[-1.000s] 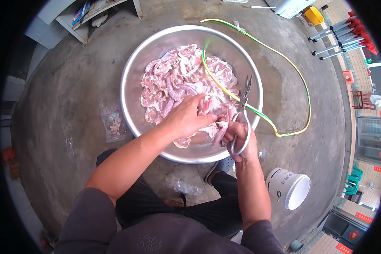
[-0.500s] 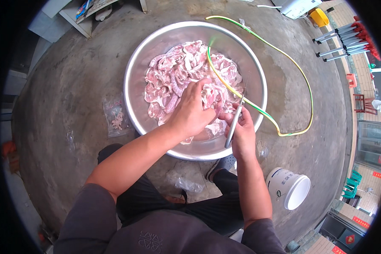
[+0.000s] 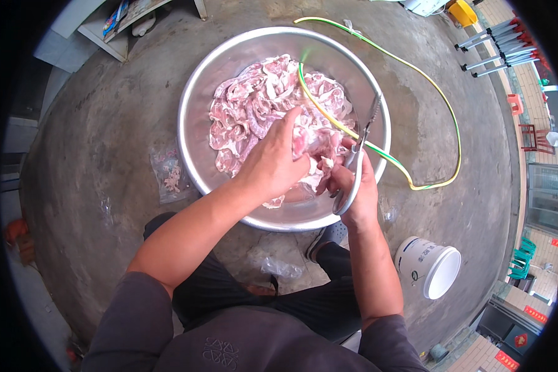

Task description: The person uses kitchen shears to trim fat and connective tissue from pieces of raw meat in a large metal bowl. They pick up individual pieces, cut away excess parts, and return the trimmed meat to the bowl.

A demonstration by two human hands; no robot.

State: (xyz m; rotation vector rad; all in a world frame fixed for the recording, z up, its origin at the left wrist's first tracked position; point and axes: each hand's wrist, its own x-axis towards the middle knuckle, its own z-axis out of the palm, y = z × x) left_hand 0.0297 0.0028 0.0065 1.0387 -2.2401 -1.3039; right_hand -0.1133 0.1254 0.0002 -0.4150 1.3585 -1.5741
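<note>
A wide metal basin (image 3: 191, 118) stands on the floor before me, heaped with pink raw meat (image 3: 239, 102) with whitish fat and skin. Over the near right part of the heap, my left hand (image 3: 276, 155) grips a piece of raw meat (image 3: 319, 144). My right hand (image 3: 356, 186) is closed round the grey handles of a pair of scissors (image 3: 353, 177), whose blades point up toward the basin's far right rim. Right fingertips also touch the lower side of the held piece. A green and yellow hose (image 3: 328, 118) dips into the basin, passing behind the scissors.
The hose loops over the concrete floor to the right. A white bucket (image 3: 418, 263) lies on its side near my right forearm. Clear plastic bags (image 3: 167, 175) are on the floor left of the basin and by my feet. Folded metal stands (image 3: 505, 49) are far right.
My right hand has turned, swinging the scissors outward so their handle loops show and the blades tip right. The held meat has shifted and spread toward my right fingers.
</note>
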